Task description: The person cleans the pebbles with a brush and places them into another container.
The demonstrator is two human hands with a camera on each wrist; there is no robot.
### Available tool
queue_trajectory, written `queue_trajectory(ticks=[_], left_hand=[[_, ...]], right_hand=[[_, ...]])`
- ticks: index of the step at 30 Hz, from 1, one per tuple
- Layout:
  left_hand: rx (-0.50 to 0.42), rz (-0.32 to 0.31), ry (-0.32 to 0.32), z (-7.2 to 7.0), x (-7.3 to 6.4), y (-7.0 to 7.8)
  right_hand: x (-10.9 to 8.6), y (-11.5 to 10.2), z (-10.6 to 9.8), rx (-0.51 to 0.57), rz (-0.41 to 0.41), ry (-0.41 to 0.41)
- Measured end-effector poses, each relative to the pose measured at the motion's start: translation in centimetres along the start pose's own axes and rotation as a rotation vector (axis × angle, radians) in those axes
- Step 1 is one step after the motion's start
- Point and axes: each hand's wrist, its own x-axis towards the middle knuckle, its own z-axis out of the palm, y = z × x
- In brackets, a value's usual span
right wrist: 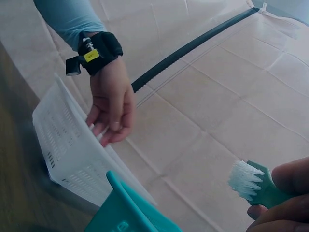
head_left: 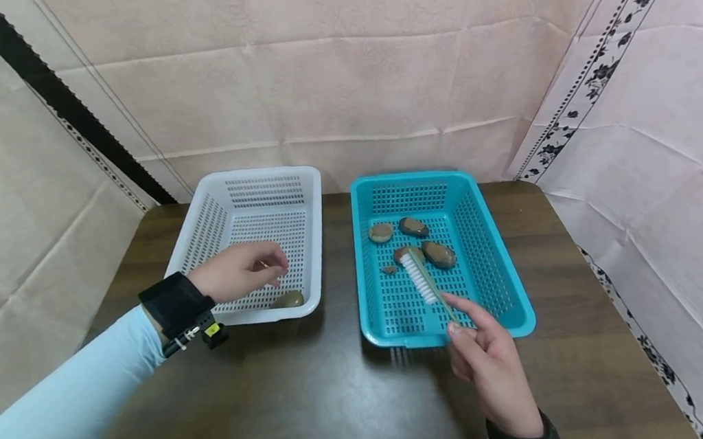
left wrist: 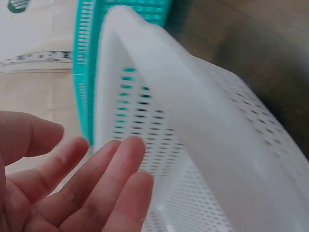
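In the head view my right hand (head_left: 487, 364) pinches the thin green handle of a small brush (head_left: 422, 279) between thumb and fingers. Its white bristles lie over the blue basket, overlapping a brown stone there. The right wrist view shows the brush (right wrist: 248, 181) close up, with bristles toward the left. My left hand (head_left: 241, 268) hovers over the white basket (head_left: 319, 258), fingers loosely bent and nothing between them. In the left wrist view this hand (left wrist: 91, 188) has its fingers apart beside the white rim. One olive stone (head_left: 288, 300) lies in the white basket's near right corner.
The blue basket (head_left: 503, 259) stands right of the white one and holds several brown stones, among them a dark striped one (head_left: 413, 227) and a round pale one (head_left: 380, 233). Both rest on a dark wooden table (head_left: 324, 403). Cloth-like covering (head_left: 363, 76) rises behind and at the sides.
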Motion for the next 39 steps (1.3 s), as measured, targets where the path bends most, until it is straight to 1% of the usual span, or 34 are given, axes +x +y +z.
queue_trajectory(ticks=[3,5,8,12,17,22,25,28,32,35,39], left_hand=[[0.013,0.02,0.096,0.7,0.3,1.1],[0.005,0.035,0.145,1.2,0.5,1.8],[-0.021,0.078,0.178,2.0,0.8,3.0],[-0.061,0.138,0.176,3.0,1.4,4.6],[-0.061,0.162,0.166,4.0,2.1,6.5],[-0.052,0.186,0.155,4.5,3.1,8.0],[-0.057,0.19,0.137,4.5,4.0,8.4],[-0.049,0.197,0.116,4.5,5.2,8.5],[-0.033,0.216,0.102,4.2,6.4,8.8],[-0.025,0.212,0.092,4.1,7.1,9.3],[-0.01,0.198,0.077,4.3,8.1,9.8]], right_hand=[[-0.1,0.0,0.1,-0.006,0.011,0.005],[-0.3,0.0,0.2,-0.007,0.015,0.008],[-0.4,-0.1,0.3,-0.011,0.006,0.011],[-0.6,-0.3,0.2,-0.018,-0.016,0.018],[-0.8,-0.5,0.2,-0.008,-0.016,0.018],[-1.1,-0.5,0.1,0.008,-0.025,0.038],[-1.3,-0.5,0.0,0.018,-0.044,0.067],[-1.4,-0.5,-0.2,0.03,-0.06,0.099],[-1.5,-0.5,-0.4,0.047,-0.066,0.13],[-1.6,-0.5,-0.5,0.05,-0.059,0.147],[-1.8,-0.5,-0.7,0.05,-0.055,0.163]])
